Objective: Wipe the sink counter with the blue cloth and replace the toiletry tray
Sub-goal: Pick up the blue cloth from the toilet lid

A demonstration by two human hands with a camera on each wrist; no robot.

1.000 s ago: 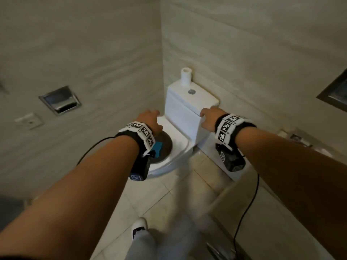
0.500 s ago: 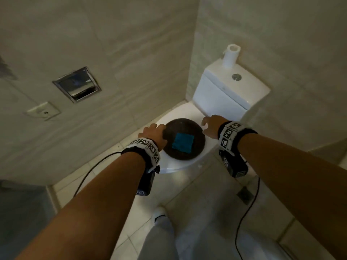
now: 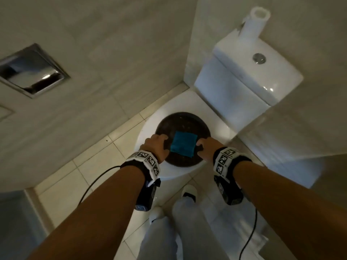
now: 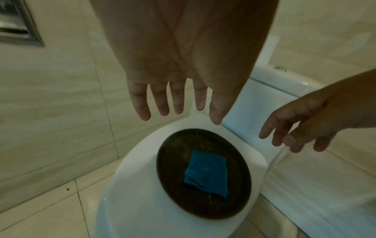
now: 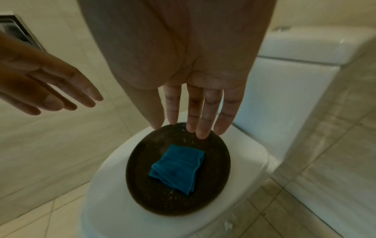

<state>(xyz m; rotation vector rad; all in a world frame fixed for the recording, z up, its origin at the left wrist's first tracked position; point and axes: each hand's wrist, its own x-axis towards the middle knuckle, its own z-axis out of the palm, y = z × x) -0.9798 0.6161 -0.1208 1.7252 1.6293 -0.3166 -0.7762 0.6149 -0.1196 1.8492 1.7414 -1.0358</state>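
A: Where does the blue cloth (image 3: pixel 183 145) lie?

B: Folded into a rough square, it rests on the dark round tray (image 3: pixel 183 124), slightly toward the 6 o'clock side of the tray's middle in the head view. The tray itself sits flat on the closed white toilet lid (image 3: pixel 189 102).

A: And the left hand (image 3: pixel 156 147)?

B: It hangs over the tray's rim at about 9 o'clock. The left wrist view shows its fingers (image 4: pixel 158 99) straight and slightly spread, palm down, holding nothing, with clear air between them and the tray (image 4: pixel 203 173).

A: The right hand (image 3: pixel 205 148)?

B: Over the rim at about 3 o'clock, just beside the cloth's edge. Its own wrist camera shows the fingers (image 5: pixel 203 116) long and loosely parted, hovering above the far edge of the tray (image 5: pixel 179 169); whether they touch it cannot be told. In the left wrist view the same hand (image 4: pixel 301 125) appears relaxed, fingers drooping.

A: What else is around?

B: A white cistern (image 3: pixel 247 77) stands at 1 o'clock from the tray, with a round chrome flush button (image 3: pixel 259 58) on top and a toilet roll (image 3: pixel 252 25) upright at its back. A recessed metal paper holder (image 3: pixel 32 70) is set in the wall at 10 o'clock. Light trousers (image 3: pixel 180 231) and white shoes stand on the tiled floor (image 3: pixel 90 166) at 6 o'clock, and both wrists wear marker bands with cables.
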